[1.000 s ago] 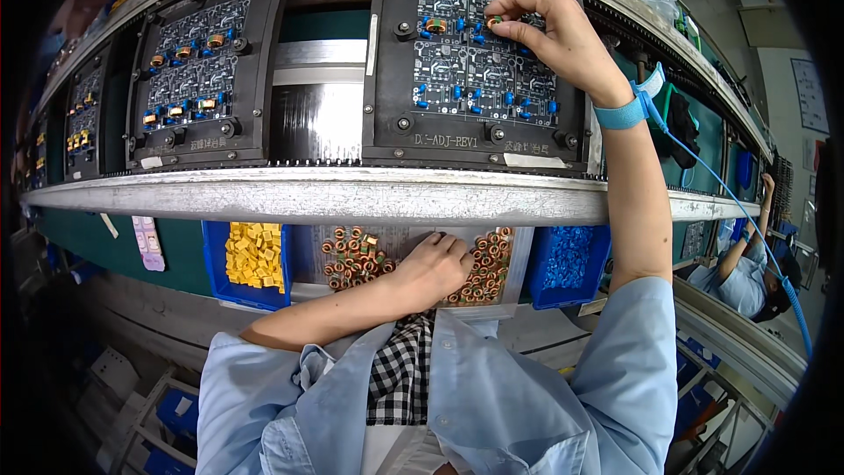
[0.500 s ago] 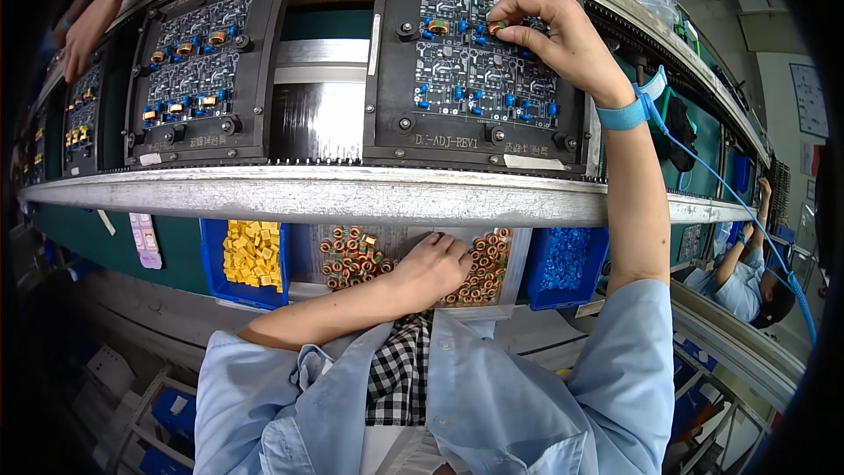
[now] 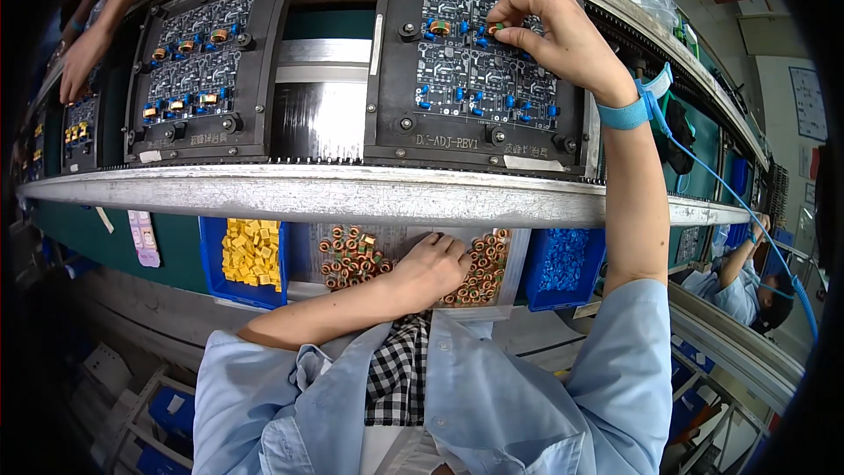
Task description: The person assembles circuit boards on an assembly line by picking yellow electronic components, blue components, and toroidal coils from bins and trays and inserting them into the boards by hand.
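My right hand (image 3: 549, 31) is over the upper part of the right circuit board panel (image 3: 444, 79), thumb and forefinger pinching a small copper-wound ring coil (image 3: 495, 29). To the left of it, another ring coil (image 3: 440, 27) sits on the same panel, among blue capacitors. My left hand (image 3: 432, 268) lies in the clear tray of ring coils (image 3: 486, 268), its fingers curled downward. What those fingertips hold, if anything, is hidden. The panel lies in a black carrier frame (image 3: 396, 136).
A second carrier with a circuit board panel (image 3: 189, 70) stands to the left on the rail line. A metal rail (image 3: 352, 198) runs before me. Blue bins of yellow parts (image 3: 252, 252) and blue parts (image 3: 563, 259) flank the tray. A co-worker's hand (image 3: 81, 62) works far left.
My two hands stay almost in place, the right still pinching the ring coil at the panel. The co-worker's hand at far left has shifted slightly downward.
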Tool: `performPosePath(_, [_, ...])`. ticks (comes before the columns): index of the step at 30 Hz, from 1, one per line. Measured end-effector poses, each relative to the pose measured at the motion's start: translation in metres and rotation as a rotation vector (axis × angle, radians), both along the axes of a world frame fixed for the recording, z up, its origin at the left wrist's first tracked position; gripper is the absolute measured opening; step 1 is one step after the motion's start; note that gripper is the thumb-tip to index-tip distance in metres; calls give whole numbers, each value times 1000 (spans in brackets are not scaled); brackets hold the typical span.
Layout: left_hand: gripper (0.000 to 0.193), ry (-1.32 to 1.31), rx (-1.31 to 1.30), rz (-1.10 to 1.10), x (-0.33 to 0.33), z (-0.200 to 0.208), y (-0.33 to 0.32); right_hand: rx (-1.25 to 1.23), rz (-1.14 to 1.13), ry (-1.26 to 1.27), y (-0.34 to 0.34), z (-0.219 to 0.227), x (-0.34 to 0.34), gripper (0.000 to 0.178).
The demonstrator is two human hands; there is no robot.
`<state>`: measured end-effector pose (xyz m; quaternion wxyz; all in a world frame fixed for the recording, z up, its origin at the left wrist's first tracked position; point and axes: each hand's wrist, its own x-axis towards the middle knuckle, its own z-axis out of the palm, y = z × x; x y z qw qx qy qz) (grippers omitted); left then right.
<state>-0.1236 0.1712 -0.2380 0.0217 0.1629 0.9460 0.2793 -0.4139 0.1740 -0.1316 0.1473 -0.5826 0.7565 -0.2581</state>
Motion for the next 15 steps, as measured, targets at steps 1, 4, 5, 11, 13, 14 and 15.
performPosePath(1, [12, 4, 1, 5, 0, 0, 0, -1, 0, 2, 0, -1, 0, 12])
performPosePath(4, [12, 12, 3, 18, 0, 0, 0, -2, 3, 6, -1, -1, -1, 12])
performPosePath(5, [12, 7, -1, 12, 0, 0, 0, 3, -2, 0, -1, -1, 0, 12])
performPosePath(11, [13, -13, -17, -7, 0, 0, -1, -4, -3, -34, -1, -1, -1, 12])
performPosePath(13, [14, -18, -21, -10, 0, 1, -1, -27, 9, -49, 0, -4, -2, 12])
performPosePath(14, [14, -18, -22, -11, 0, 1, -1, -39, 15, -57, 0, -5, -3, 12])
performPosePath(15, [14, -17, -19, -8, 0, 0, -1, -52, 21, -65, -1, -7, -4, 12])
